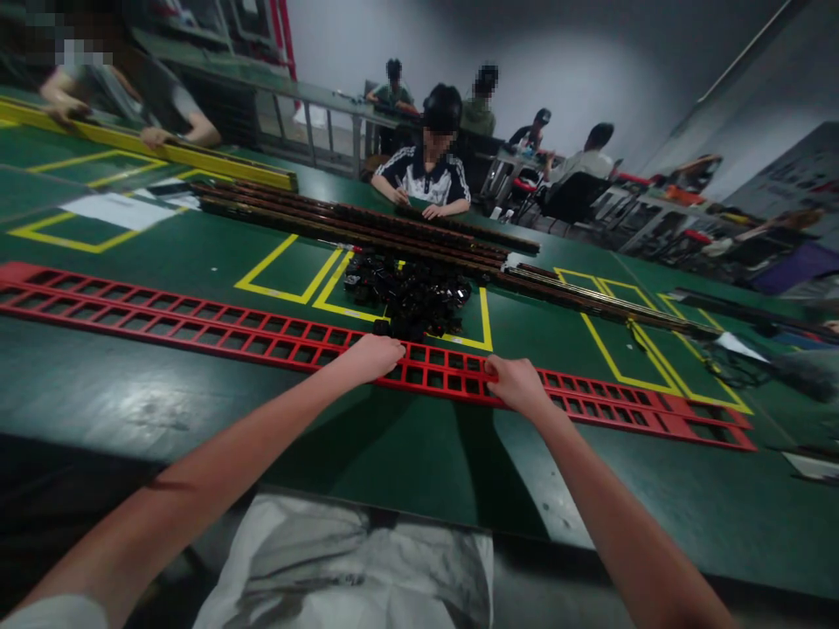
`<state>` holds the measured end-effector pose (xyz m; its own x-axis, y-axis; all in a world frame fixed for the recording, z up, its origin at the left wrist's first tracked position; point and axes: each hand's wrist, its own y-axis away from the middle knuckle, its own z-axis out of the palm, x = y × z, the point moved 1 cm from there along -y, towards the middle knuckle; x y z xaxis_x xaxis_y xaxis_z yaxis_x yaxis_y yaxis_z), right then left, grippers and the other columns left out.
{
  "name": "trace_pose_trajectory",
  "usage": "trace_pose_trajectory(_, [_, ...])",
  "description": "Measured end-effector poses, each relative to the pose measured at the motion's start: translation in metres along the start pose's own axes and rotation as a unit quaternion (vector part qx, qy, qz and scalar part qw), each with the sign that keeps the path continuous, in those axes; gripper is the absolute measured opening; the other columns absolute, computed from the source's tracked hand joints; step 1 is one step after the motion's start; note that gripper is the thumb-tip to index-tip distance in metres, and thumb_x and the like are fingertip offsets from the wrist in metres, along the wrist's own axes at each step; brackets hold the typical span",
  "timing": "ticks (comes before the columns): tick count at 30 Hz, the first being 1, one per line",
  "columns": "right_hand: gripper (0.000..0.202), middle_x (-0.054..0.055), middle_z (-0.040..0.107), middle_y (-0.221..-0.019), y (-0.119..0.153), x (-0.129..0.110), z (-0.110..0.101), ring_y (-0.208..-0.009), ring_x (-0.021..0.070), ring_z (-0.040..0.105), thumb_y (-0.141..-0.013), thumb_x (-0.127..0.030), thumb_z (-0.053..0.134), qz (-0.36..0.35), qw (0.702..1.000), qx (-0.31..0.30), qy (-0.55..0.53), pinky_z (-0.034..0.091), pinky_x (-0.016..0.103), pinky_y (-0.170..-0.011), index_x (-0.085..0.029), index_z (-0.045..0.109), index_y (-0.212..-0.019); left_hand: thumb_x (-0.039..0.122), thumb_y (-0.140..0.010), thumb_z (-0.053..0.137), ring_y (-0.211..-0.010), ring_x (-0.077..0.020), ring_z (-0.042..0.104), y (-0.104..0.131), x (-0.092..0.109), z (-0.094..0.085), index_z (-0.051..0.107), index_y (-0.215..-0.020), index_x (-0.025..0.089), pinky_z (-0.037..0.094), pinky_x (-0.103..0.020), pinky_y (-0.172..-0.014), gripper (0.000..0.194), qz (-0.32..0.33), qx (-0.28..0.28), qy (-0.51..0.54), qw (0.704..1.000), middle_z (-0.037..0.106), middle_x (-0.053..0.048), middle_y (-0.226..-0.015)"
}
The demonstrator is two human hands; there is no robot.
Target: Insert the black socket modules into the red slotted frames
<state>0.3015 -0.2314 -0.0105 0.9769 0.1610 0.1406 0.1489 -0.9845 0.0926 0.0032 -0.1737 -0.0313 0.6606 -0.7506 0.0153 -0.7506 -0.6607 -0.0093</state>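
A long red slotted frame (446,369), with two rows of square openings, lies slanted across the green table in front of me. My left hand (377,356) is closed on the frame left of its middle, its fingertips partly hidden. Farther right, my right hand (515,382) grips the same frame with bent fingers and thumb at its bars. Just beyond the frame, between my hands, sits a heap of small black parts (410,293), too dark to tell apart.
Behind the heap lies a bundle of long dark rails (354,223). Yellow tape outlines (275,293) mark the green table (406,445). White paper (118,210) and a yellow beam (197,155) are at the left. A co-worker (426,179) sits opposite; other people sit farther back.
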Motion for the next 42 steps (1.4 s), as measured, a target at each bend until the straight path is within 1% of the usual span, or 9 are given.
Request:
trace_pose_trajectory(3, [0.019,0.003,0.073,-0.085,0.003,0.003,0.003,-0.079,0.0209,0.067,-0.078,-0.018,0.056,-0.008,1.000,-0.013,-0.003,0.035,0.028,-0.072,-0.021,0.063,-0.095,0.016,-0.088,0.057,-0.093,-0.0236,0.067,0.003,-0.003,0.005,0.066,-0.094,0.017,0.049,-0.028,-0.069,0.011,0.002,0.009,0.025,1.000,0.069,-0.009,-0.099])
trace_pose_trajectory(7, [0.032,0.008,0.072,-0.109,0.002,-0.001,-0.014,-0.095,0.0246,0.067,-0.081,-0.020,0.058,-0.026,0.999,-0.006,-0.021,0.042,0.033,-0.081,-0.021,0.063,-0.112,0.028,-0.091,0.056,-0.094,-0.0200,0.065,0.015,-0.016,0.007,0.063,-0.107,0.022,0.050,-0.027,-0.071,0.018,0.014,0.078,0.100,0.992,0.063,-0.006,-0.115])
trace_pose_trajectory(10, [0.026,0.009,0.070,-0.113,-0.021,-0.027,-0.024,-0.101,0.0253,0.065,-0.087,-0.024,0.055,-0.018,0.995,0.063,-0.078,0.045,0.035,-0.085,-0.020,0.064,-0.111,0.027,-0.094,0.052,-0.105,-0.0218,0.061,0.018,-0.027,0.009,0.061,-0.108,0.022,0.050,-0.031,-0.083,0.018,-0.054,0.161,0.118,0.978,0.062,-0.006,-0.114])
trace_pose_trajectory(13, [0.032,0.006,0.066,-0.120,-0.056,-0.068,-0.013,-0.093,0.0205,0.066,-0.090,-0.029,0.056,-0.034,0.972,0.111,-0.202,0.050,0.032,-0.081,-0.023,0.060,-0.121,0.022,-0.092,0.052,-0.105,-0.0243,0.058,0.016,-0.032,0.017,0.062,-0.102,0.019,0.048,-0.037,-0.091,0.014,-0.136,0.206,0.107,0.963,0.063,-0.008,-0.106])
trace_pose_trajectory(16, [0.041,0.007,0.058,-0.132,-0.084,-0.099,0.011,-0.100,0.0209,0.064,-0.087,-0.028,0.062,-0.081,0.949,0.135,-0.272,0.052,0.033,-0.084,-0.023,0.057,-0.128,0.020,-0.092,0.053,-0.102,-0.0246,0.056,0.015,-0.030,0.025,0.063,-0.100,0.019,0.048,-0.039,-0.091,0.014,-0.140,0.201,0.105,0.964,0.063,-0.008,-0.104])
trace_pose_trajectory(21, [0.015,0.008,0.061,-0.120,-0.090,-0.102,0.034,-0.111,0.0221,0.060,-0.089,-0.024,0.057,-0.107,0.916,0.191,-0.337,0.050,0.035,-0.092,-0.020,0.064,-0.102,0.022,-0.094,0.050,-0.102,-0.0244,0.053,0.017,-0.026,0.025,0.064,-0.101,0.018,0.048,-0.038,-0.091,0.016,-0.131,0.185,0.099,0.969,0.062,-0.008,-0.104])
trace_pose_trajectory(26, [0.014,0.008,0.060,-0.110,-0.084,-0.101,0.030,-0.094,0.0205,0.061,-0.090,-0.025,0.055,-0.080,0.924,0.175,-0.330,0.049,0.034,-0.082,-0.021,0.062,-0.102,0.022,-0.095,0.047,-0.101,-0.0243,0.052,0.018,-0.024,0.023,0.064,-0.103,0.019,0.048,-0.039,-0.090,0.019,-0.138,0.179,0.093,0.970,0.061,-0.009,-0.104])
trace_pose_trajectory(35, [0.017,0.004,0.063,-0.103,-0.085,-0.107,0.030,-0.087,0.0200,0.060,-0.090,-0.037,0.060,-0.030,0.952,0.139,-0.270,0.043,0.029,-0.069,-0.022,0.057,-0.100,0.023,-0.095,0.048,-0.101,-0.0242,0.052,0.017,-0.023,0.022,0.064,-0.101,0.019,0.048,-0.038,-0.088,0.017,-0.142,0.172,0.090,0.971,0.061,-0.008,-0.104])
trace_pose_trajectory(42, [0.036,0.008,0.065,-0.115,-0.083,-0.107,0.027,-0.095,0.0237,0.062,-0.090,-0.038,0.059,-0.015,0.948,0.131,-0.290,0.046,0.032,-0.073,-0.024,0.052,-0.122,0.022,-0.095,0.048,-0.101,-0.0243,0.052,0.018,-0.023,0.022,0.063,-0.101,0.019,0.048,-0.038,-0.088,0.017,-0.141,0.171,0.089,0.971,0.062,-0.008,-0.104])
